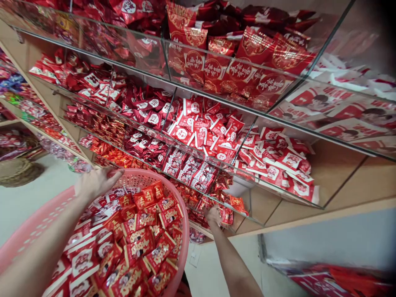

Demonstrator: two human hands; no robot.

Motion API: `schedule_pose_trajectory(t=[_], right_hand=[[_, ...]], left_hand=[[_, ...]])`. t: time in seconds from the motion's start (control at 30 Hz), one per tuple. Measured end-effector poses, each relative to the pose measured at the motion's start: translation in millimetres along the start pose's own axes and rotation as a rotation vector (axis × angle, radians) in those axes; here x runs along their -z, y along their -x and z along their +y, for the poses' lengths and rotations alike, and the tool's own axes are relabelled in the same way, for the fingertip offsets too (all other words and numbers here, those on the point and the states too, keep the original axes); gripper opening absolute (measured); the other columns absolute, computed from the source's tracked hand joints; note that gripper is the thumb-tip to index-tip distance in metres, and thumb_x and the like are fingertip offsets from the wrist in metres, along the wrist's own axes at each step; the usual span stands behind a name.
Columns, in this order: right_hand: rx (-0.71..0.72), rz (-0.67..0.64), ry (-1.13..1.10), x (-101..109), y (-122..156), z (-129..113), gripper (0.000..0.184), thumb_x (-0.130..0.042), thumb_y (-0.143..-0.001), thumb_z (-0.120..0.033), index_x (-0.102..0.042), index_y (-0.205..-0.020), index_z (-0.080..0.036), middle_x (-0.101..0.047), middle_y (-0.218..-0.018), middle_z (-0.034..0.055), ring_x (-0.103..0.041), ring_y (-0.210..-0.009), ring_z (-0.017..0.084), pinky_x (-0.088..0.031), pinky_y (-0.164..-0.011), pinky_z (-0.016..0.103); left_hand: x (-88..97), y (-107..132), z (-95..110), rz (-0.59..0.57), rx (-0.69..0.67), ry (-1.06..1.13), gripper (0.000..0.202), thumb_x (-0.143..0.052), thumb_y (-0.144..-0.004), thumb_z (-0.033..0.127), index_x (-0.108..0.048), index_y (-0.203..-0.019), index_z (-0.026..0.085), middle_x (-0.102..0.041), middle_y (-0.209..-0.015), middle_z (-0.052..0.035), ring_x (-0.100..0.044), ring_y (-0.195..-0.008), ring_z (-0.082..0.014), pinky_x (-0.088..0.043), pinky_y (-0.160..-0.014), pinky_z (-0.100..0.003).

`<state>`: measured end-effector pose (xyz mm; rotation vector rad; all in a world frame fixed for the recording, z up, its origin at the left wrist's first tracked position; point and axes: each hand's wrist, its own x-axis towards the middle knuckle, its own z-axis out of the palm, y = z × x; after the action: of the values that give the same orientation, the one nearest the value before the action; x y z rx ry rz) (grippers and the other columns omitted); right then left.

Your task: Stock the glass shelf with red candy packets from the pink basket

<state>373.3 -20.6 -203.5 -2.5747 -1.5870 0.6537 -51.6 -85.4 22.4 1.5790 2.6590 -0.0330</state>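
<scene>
My left hand is closed on the far rim of a pink plastic basket, its thumb stretched along the edge. Red and gold wrapped candy packets fill the basket, with red and white packets on its left side. My right hand reaches into the lowest shelf compartment at the right, among small red packets. Its fingers are mostly hidden and blurred there, so what they hold does not show. An orange-red packet lies just beyond that hand.
Glass-fronted shelves hold red packets in divided compartments, with large red bags on top and red-white packets at middle right. A glass edge runs above my right hand. A woven basket stands at left; red packages lie lower right.
</scene>
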Motion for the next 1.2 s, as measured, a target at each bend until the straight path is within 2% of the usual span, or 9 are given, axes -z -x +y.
schedule_pose_trajectory(t=[0.3, 0.5, 0.63, 0.67, 0.73, 0.83, 0.9, 1.03, 1.2], right_hand=[[0.076, -0.012, -0.129, 15.3, 6.4, 10.6, 0.045, -0.058, -0.079, -0.033, -0.048, -0.115, -0.009, -0.067, -0.103, 0.0214, -0.064, -0.100, 0.032, -0.045, -0.081, 0.040], [0.086, 0.054, -0.435, 27.0, 29.9, 26.0, 0.031, -0.061, -0.072, -0.029, -0.050, -0.099, -0.018, -0.068, -0.089, 0.0111, -0.065, -0.089, 0.028, -0.046, -0.079, 0.038], [0.067, 0.034, -0.737, 37.7, 66.0, 38.0, 0.033, -0.059, -0.072, -0.044, -0.048, -0.093, -0.021, -0.068, -0.086, 0.0046, -0.066, -0.080, 0.023, -0.051, -0.074, 0.036], [0.065, -0.003, -0.823, 43.6, 77.7, 40.0, 0.034, -0.057, -0.074, -0.048, -0.048, -0.094, -0.021, -0.068, -0.087, 0.0040, -0.066, -0.078, 0.021, -0.052, -0.072, 0.035], [0.046, -0.175, -1.081, 60.1, 102.6, 41.0, 0.035, -0.056, -0.076, -0.051, -0.052, -0.094, -0.021, -0.070, -0.089, 0.0034, -0.067, -0.077, 0.018, -0.054, -0.071, 0.033], [-0.063, -0.642, -1.660, 90.0, 136.6, 33.5, 0.029, -0.064, -0.075, -0.044, -0.060, -0.090, -0.020, -0.071, -0.087, 0.0022, -0.066, -0.075, 0.013, -0.052, -0.072, 0.026], [-0.110, -0.820, -1.841, 106.4, 153.2, 24.5, 0.024, -0.065, -0.076, -0.039, -0.063, -0.089, -0.019, -0.071, -0.086, 0.0018, -0.065, -0.072, 0.011, -0.052, -0.070, 0.023], [-0.087, -0.920, -1.828, 124.8, 172.7, 8.5, 0.025, -0.063, -0.079, -0.037, -0.065, -0.091, -0.016, -0.072, -0.091, 0.0059, -0.066, -0.075, 0.013, -0.052, -0.070, 0.025], [0.107, -0.965, -1.674, 142.6, 188.0, -5.2, 0.034, -0.059, -0.084, -0.043, -0.063, -0.102, -0.016, -0.070, -0.093, 0.0066, -0.064, -0.073, 0.013, -0.050, -0.066, 0.025]], left_hand=[[9.6, 2.8, 9.5, -0.029, 0.029, 0.014, 0.082, -0.014, -0.075, 0.075, -0.063, -0.116, 0.024, -0.070, -0.098, -0.0183, -0.064, -0.091, -0.0360, -0.045, -0.073, -0.042], [7.0, -2.0, 14.3, -0.031, 0.015, 0.004, 0.080, -0.015, -0.076, 0.074, -0.062, -0.118, 0.024, -0.070, -0.099, -0.0175, -0.064, -0.092, -0.0352, -0.046, -0.073, -0.041], [9.6, -2.2, 15.8, -0.040, 0.028, 0.001, 0.078, -0.017, -0.076, 0.074, -0.062, -0.117, 0.026, -0.070, -0.100, -0.0165, -0.063, -0.093, -0.0348, -0.046, -0.074, -0.041], [10.5, -2.0, 16.1, -0.043, 0.031, 0.002, 0.077, -0.016, -0.076, 0.074, -0.062, -0.117, 0.026, -0.070, -0.101, -0.0166, -0.063, -0.094, -0.0350, -0.046, -0.074, -0.041], [11.3, -2.1, 16.7, -0.049, 0.031, -0.002, 0.078, -0.017, -0.076, 0.074, -0.062, -0.117, 0.026, -0.069, -0.103, -0.0172, -0.063, -0.095, -0.0355, -0.046, -0.075, -0.041], [9.7, -3.9, 17.2, -0.045, 0.016, -0.009, 0.077, -0.020, -0.075, 0.074, -0.062, -0.118, 0.025, -0.069, -0.102, -0.0178, -0.063, -0.095, -0.0362, -0.045, -0.074, -0.041], [8.1, -5.1, 17.8, -0.034, 0.001, -0.005, 0.076, -0.021, -0.075, 0.074, -0.062, -0.117, 0.025, -0.069, -0.100, -0.0177, -0.063, -0.094, -0.0368, -0.045, -0.073, -0.041], [9.6, -3.1, 19.6, -0.015, -0.016, 0.024, 0.076, -0.022, -0.075, 0.073, -0.063, -0.115, 0.024, -0.070, -0.100, -0.0180, -0.062, -0.093, -0.0369, -0.045, -0.073, -0.043], [17.1, 8.2, 20.8, -0.008, -0.018, 0.033, 0.077, -0.022, -0.076, 0.072, -0.063, -0.115, 0.020, -0.070, -0.099, -0.0199, -0.063, -0.090, -0.0350, -0.044, -0.072, -0.043]])
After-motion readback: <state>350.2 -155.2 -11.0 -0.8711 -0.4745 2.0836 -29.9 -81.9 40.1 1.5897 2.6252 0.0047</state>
